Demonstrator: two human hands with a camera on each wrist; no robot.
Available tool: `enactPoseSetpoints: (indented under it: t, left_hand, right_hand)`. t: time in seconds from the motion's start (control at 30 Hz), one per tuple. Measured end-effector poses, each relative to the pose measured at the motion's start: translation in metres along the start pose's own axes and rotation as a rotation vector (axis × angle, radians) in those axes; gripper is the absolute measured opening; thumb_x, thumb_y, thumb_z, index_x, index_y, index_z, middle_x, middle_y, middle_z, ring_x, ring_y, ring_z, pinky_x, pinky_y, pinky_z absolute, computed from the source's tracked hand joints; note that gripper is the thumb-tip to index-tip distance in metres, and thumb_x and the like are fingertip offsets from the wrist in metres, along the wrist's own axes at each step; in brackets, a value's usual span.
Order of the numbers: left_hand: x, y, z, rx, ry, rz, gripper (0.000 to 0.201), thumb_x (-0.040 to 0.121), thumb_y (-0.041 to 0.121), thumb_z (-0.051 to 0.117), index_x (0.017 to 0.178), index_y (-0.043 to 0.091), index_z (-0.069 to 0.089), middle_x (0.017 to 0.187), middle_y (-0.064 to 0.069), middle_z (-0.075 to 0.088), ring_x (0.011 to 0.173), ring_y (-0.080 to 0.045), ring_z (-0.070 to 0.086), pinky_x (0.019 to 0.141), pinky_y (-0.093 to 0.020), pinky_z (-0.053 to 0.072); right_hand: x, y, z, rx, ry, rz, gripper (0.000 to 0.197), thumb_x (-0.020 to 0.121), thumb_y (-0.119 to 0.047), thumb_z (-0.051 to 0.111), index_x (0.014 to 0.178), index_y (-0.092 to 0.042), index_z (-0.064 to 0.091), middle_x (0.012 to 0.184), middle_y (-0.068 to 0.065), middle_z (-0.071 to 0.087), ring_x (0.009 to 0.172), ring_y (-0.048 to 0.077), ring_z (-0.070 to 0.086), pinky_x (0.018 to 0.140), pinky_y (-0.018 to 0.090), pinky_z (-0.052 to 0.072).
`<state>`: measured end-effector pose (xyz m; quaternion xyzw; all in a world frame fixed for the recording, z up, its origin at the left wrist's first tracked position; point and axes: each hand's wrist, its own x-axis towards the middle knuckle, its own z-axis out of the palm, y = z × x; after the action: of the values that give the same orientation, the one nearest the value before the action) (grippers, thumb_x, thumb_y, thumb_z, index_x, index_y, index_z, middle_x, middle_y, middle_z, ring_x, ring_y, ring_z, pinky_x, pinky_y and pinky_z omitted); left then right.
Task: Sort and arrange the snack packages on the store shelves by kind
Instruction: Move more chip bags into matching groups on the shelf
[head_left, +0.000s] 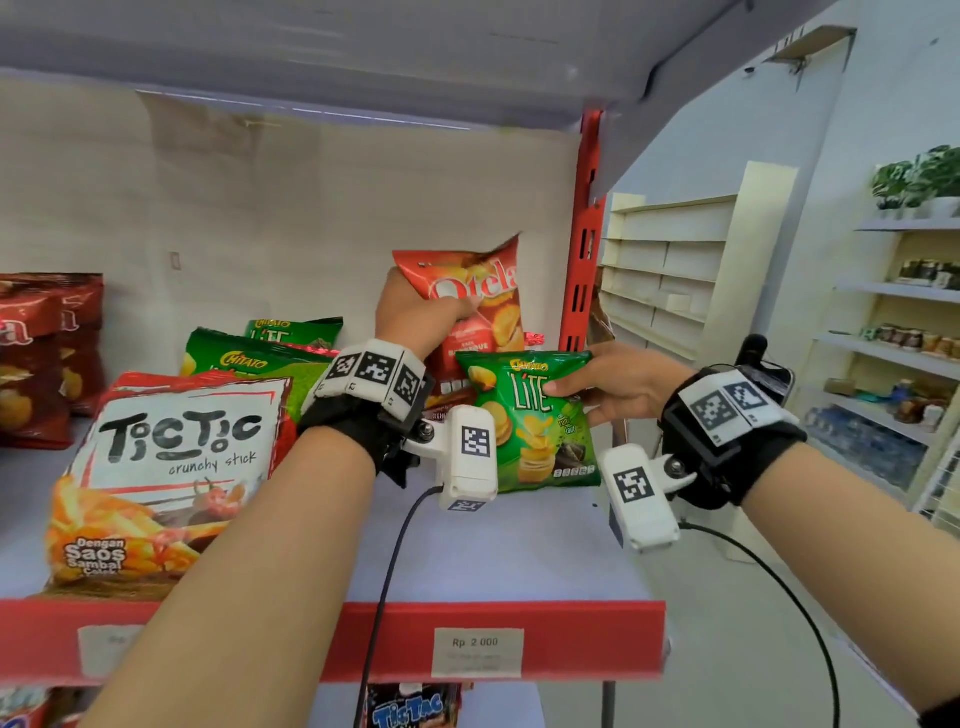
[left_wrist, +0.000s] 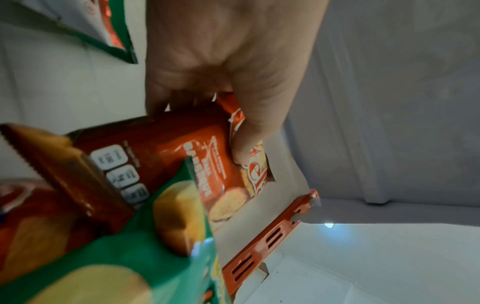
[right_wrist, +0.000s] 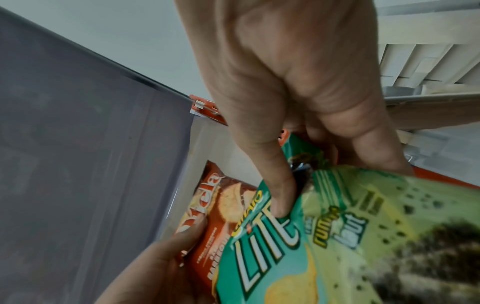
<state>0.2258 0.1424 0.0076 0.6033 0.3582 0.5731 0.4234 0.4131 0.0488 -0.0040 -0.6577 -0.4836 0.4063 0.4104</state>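
Note:
My left hand grips a red Qtela chip bag near its top, holding it upright at the back right of the shelf; the thumb presses its front. The right hand pinches the upper right edge of a green Chitato Lite bag, which stands in front of the red bag. In the right wrist view the thumb lies on the green bag, with the red bag behind it. The left wrist view has the red bag behind the green bag's corner.
A large TicTic crunchy stick bag stands at the front left of the grey shelf. Two more green Chitato Lite bags sit behind it, dark red bags at far left. A red upright post bounds the right end.

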Motion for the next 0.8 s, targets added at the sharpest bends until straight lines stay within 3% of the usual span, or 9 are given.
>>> enactPoseSetpoints:
  t: [0.1, 0.23, 0.33, 0.37, 0.4, 0.47, 0.53, 0.7, 0.8]
  left_hand:
    - [0.003, 0.012, -0.006, 0.069, 0.097, 0.119, 0.051, 0.068, 0.019, 0.081, 0.105, 0.022, 0.046, 0.101, 0.005, 0.061, 0.095, -0.017, 0.061, 0.084, -0.029, 0.048]
    - [-0.001, 0.029, -0.017, 0.146, 0.178, 0.290, 0.053, 0.071, 0.021, 0.078, 0.113, 0.016, 0.045, 0.098, 0.008, 0.054, 0.090, -0.012, 0.054, 0.079, -0.023, 0.041]
    - [-0.006, 0.043, -0.023, 0.154, 0.197, 0.343, 0.055, 0.071, 0.024, 0.079, 0.114, 0.015, 0.046, 0.095, 0.012, 0.052, 0.086, -0.010, 0.053, 0.076, -0.022, 0.041]
    - [-0.008, 0.048, -0.025, 0.135, 0.185, 0.332, 0.054, 0.071, 0.025, 0.079, 0.112, 0.017, 0.046, 0.094, 0.013, 0.053, 0.086, -0.010, 0.055, 0.076, -0.023, 0.043]
    - [-0.010, 0.051, -0.026, 0.107, 0.171, 0.315, 0.052, 0.070, 0.026, 0.080, 0.109, 0.020, 0.046, 0.094, 0.013, 0.054, 0.086, -0.010, 0.057, 0.075, -0.024, 0.045]
    - [-0.016, 0.058, -0.029, 0.054, 0.147, 0.297, 0.050, 0.069, 0.027, 0.081, 0.104, 0.024, 0.046, 0.092, 0.014, 0.057, 0.085, -0.009, 0.060, 0.073, -0.023, 0.048]
    - [-0.023, 0.062, -0.033, 0.027, 0.121, 0.303, 0.047, 0.070, 0.028, 0.080, 0.102, 0.026, 0.046, 0.089, 0.017, 0.057, 0.082, -0.004, 0.060, 0.068, -0.018, 0.047]
    - [-0.047, 0.072, -0.049, -0.002, 0.019, 0.259, 0.046, 0.072, 0.029, 0.080, 0.107, 0.023, 0.052, 0.100, 0.009, 0.063, 0.090, -0.009, 0.064, 0.075, -0.023, 0.052]
    - [-0.061, 0.080, -0.065, -0.029, -0.038, 0.244, 0.039, 0.071, 0.032, 0.081, 0.101, 0.026, 0.056, 0.100, 0.010, 0.067, 0.088, -0.007, 0.066, 0.074, -0.023, 0.054]
  right_hand:
    - [0.004, -0.006, 0.005, 0.021, -0.025, 0.032, 0.015, 0.086, 0.007, 0.058, 0.094, -0.005, 0.060, 0.079, 0.006, 0.073, 0.066, 0.016, 0.071, 0.054, 0.037, 0.060]
    - [0.018, -0.008, 0.017, 0.071, -0.020, 0.079, 0.025, 0.086, 0.007, 0.057, 0.111, 0.004, 0.055, 0.096, 0.014, 0.069, 0.083, 0.024, 0.068, 0.067, 0.046, 0.056]
    - [0.028, -0.013, 0.022, 0.088, -0.032, 0.121, 0.008, 0.087, 0.007, 0.057, 0.095, 0.005, 0.056, 0.067, 0.011, 0.071, 0.058, 0.021, 0.070, 0.055, 0.044, 0.059]
    - [0.031, -0.014, 0.023, 0.069, -0.028, 0.129, 0.010, 0.086, 0.006, 0.059, 0.096, 0.005, 0.057, 0.067, 0.012, 0.072, 0.059, 0.022, 0.071, 0.053, 0.044, 0.059]
    - [0.034, -0.013, 0.023, 0.036, -0.011, 0.123, 0.018, 0.084, 0.004, 0.063, 0.101, 0.007, 0.058, 0.076, 0.014, 0.073, 0.066, 0.023, 0.072, 0.058, 0.044, 0.060]
    - [0.041, -0.011, 0.022, -0.059, 0.055, 0.091, 0.040, 0.077, -0.004, 0.074, 0.113, 0.007, 0.059, 0.103, 0.019, 0.071, 0.093, 0.029, 0.070, 0.080, 0.047, 0.058]
    - [0.043, -0.010, 0.022, -0.189, 0.090, 0.051, 0.049, 0.075, -0.015, 0.078, 0.117, 0.002, 0.060, 0.118, 0.020, 0.066, 0.107, 0.032, 0.064, 0.094, 0.048, 0.052]
    - [0.026, -0.024, 0.017, -0.604, 0.313, -0.031, 0.064, 0.075, -0.044, 0.075, 0.114, 0.003, 0.054, 0.117, 0.014, 0.064, 0.106, 0.030, 0.061, 0.096, 0.044, 0.050]
    - [-0.007, -0.052, 0.020, -0.581, 0.577, -0.343, 0.057, 0.089, -0.041, 0.059, 0.132, -0.006, 0.046, 0.124, 0.006, 0.058, 0.109, 0.026, 0.059, 0.093, 0.036, 0.048]
